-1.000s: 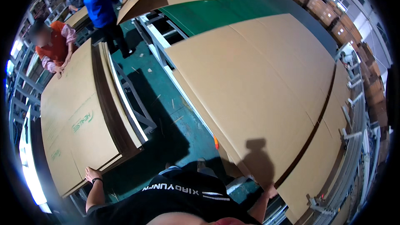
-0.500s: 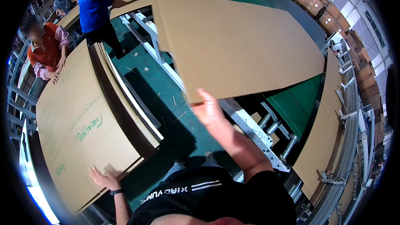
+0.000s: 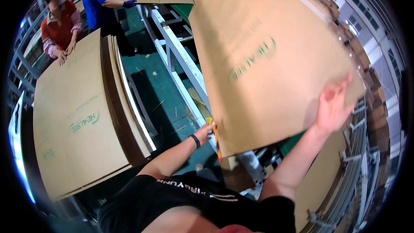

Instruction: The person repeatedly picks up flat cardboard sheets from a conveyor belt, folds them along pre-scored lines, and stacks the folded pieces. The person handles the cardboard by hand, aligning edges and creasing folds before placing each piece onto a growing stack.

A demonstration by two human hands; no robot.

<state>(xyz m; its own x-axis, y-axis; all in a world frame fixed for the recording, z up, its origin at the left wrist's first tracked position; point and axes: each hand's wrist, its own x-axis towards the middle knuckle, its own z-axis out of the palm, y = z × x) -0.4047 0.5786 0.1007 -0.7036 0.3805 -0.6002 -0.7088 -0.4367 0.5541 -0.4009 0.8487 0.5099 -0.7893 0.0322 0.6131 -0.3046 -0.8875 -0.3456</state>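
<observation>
Cardboard sheet (image 3: 267,56): top edge cut off | left hand (image 3: 204,133) grips lower corner, fingers hidden | right hand (image 3: 334,105) clasps right edge | raised higher than before

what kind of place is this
Probably a cardboard box factory floor: a large flat cardboard sheet lifted by both hands, a tall stack of sheets, and a white metal conveyor frame over green floor.

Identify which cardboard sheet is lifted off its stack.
The large sheet gripped by both hands, left hand and right hand; the left-side stack lies flat.
</observation>
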